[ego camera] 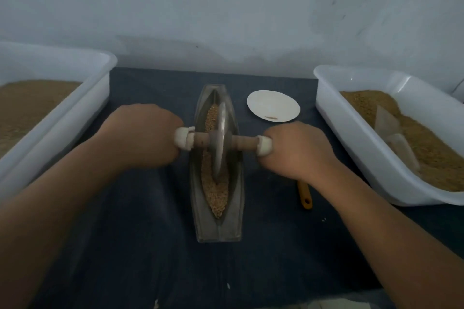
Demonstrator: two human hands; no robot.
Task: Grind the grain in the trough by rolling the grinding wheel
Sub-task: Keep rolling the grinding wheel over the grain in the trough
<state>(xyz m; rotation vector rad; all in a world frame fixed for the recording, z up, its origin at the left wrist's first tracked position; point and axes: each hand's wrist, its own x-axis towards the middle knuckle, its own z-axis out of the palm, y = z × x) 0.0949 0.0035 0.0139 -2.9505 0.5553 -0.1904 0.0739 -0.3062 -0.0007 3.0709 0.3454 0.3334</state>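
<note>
Trough [218, 231]: one, long and boat-shaped, grey, lying lengthwise away from us on the dark cloth [150, 221]; its near end is bare.
Grain [218, 195]: a loose tan bed along the groove, from near the front tip to past the wheel.
Yellow handle [305, 195]: one, on the cloth, partly hidden under the right wrist; we cannot tell what tool it belongs to.
Left hand [148, 133]: fingers curled round the left end of the axle [200, 142], by the white wrap [182, 138].
Right hand [298, 150]: clamped the same way on the right end, by its white wrap [265, 145].
Grinding wheel [221, 143]: one metal disc, upright on edge in the groove about midway along the trough, rim down in the grain.
Handling: we judge the disc heavy and rigid. Both axle ends are the right hold, with even downward pressure so it does not tip sideways. Loose grain may ride up and spill over the sides.
Plate [273, 105]: one, white, just right of the trough's far end, with a small brown smear.
Tubs: two, white plastic, both holding tan grain, the left tub [75, 113] and right tub [351, 133] well apart on either side.
Right tub contents: pale flat pieces [386, 120] stuck in the grain, too unclear to name.
Wall [226, 7]: pale, plain, behind everything.
</note>
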